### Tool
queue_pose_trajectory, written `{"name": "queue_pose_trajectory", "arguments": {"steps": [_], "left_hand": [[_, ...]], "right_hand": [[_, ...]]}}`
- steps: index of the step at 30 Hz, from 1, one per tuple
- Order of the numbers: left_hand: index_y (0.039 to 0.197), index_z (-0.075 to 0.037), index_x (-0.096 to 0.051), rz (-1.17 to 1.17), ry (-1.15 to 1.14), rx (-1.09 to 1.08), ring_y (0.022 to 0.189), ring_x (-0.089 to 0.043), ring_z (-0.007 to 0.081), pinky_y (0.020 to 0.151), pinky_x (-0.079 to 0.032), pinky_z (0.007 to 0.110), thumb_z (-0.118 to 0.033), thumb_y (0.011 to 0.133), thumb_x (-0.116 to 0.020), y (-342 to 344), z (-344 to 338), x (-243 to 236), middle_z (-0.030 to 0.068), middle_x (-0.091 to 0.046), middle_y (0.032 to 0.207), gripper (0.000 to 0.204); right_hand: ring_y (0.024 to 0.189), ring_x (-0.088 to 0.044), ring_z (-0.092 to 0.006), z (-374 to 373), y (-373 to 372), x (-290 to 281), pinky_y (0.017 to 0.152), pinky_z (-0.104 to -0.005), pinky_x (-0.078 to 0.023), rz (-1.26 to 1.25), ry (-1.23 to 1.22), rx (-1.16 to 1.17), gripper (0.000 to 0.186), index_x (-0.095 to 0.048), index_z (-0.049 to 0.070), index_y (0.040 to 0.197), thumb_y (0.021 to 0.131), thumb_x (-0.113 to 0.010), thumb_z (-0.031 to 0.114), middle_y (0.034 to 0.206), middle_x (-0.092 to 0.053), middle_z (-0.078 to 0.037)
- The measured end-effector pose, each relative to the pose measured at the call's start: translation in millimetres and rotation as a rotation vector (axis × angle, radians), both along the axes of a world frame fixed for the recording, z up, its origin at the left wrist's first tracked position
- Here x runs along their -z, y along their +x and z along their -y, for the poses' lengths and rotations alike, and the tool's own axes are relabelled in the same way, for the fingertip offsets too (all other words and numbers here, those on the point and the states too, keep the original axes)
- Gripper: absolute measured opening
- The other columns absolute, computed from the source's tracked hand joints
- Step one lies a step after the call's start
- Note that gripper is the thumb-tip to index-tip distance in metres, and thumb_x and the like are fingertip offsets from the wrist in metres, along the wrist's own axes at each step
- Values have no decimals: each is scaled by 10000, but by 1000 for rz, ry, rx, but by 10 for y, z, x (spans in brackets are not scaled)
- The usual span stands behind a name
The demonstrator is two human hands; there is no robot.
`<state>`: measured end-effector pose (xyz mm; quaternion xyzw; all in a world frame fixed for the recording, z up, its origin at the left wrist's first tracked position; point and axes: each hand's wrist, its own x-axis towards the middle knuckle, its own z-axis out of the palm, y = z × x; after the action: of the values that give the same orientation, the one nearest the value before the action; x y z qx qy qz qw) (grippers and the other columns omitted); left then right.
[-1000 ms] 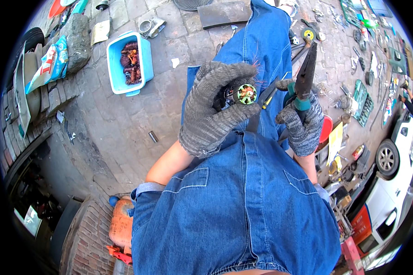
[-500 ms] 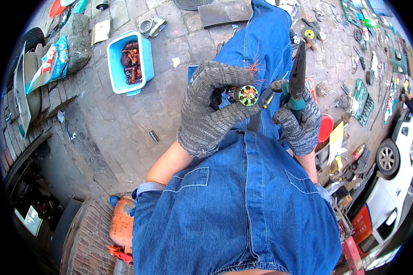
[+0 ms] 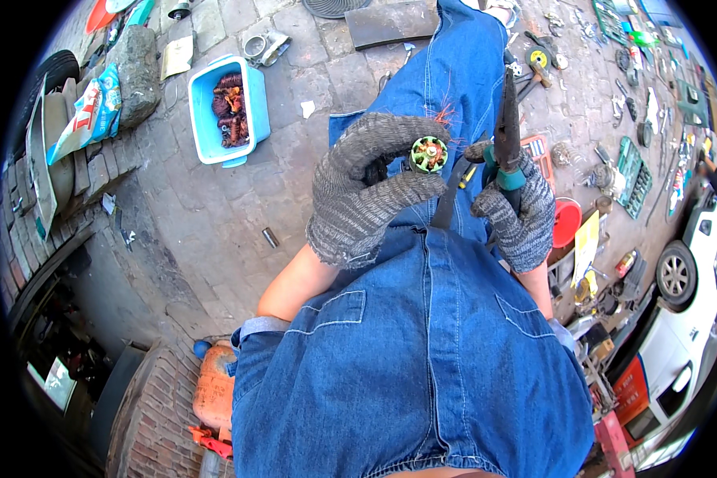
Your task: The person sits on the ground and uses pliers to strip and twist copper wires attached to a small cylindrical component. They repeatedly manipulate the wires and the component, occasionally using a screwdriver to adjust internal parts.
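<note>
Both hands wear grey knit gloves and are held over my lap. Closed around a small motor rotor [image 3: 429,154] is my left hand [image 3: 366,187]; the rotor's green slotted end with copper windings faces me between fingers and thumb. Loose thin copper wires [image 3: 444,116] stick out just beyond the fingertips. My right hand [image 3: 522,215] grips a pair of pliers [image 3: 508,131] by teal handles, with the dark jaws pointing up and apart from the rotor. Whether the jaws are parted is hard to make out.
Left of me on the brick paving stands a light blue tub [image 3: 256,107] holding dark red copper coils [image 3: 230,111]. Tools lie at the right: a hammer [image 3: 539,77], a green socket case [image 3: 634,179] and a red bowl [image 3: 566,222]. A white car [image 3: 685,319] is farther right.
My left hand has turned the rotor so its end faces me more squarely, with the shaft less visible. The pliers have shifted slightly left and tilted more upright.
</note>
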<state>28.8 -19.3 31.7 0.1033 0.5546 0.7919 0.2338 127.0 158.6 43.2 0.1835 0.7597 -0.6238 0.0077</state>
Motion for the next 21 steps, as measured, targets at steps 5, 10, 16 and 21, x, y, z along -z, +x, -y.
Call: {"name": "queue_pose_trajectory", "arguments": {"steps": [5, 10, 16, 21], "left_hand": [[1051, -55, -642, -74, -52, 4, 960, -580, 163, 828, -468, 300, -59, 675, -775, -11, 11, 43, 68, -617, 1061, 399], [1017, -68, -652, -289, -152, -144, 908, -576, 155, 796, -468, 294, -80, 652, -791, -17, -5, 111, 53, -628, 1019, 390], [1005, -89, -661, -389, -283, -202, 839, -570, 152, 759, -474, 292, -74, 642, -787, -74, 26, 123, 32, -629, 946, 384], [1002, -85, -663, -505, -394, -166, 828, -578, 160, 754, -485, 301, -55, 640, -766, -139, 59, 74, 40, -622, 914, 377]], "right_hand": [[913, -606, -171, 5, -21, -36, 830, -307, -462, 23, -1, -15, 429, -553, 40, 1118, 750, -728, 170, 1034, -644, -75], [909, -611, -179, -62, 21, -75, 818, -313, -469, 30, 4, -98, 436, -565, 40, 1117, 753, -734, 210, 1010, -647, -73], [813, -637, -203, -279, 191, -264, 736, -321, -487, 221, -88, -276, 446, -611, 44, 1078, 740, -741, 305, 924, -659, -87], [752, -643, -238, -385, 137, -265, 693, -336, -489, 248, 111, -624, 418, -644, 74, 1035, 748, -717, 369, 827, -654, -91]]}}
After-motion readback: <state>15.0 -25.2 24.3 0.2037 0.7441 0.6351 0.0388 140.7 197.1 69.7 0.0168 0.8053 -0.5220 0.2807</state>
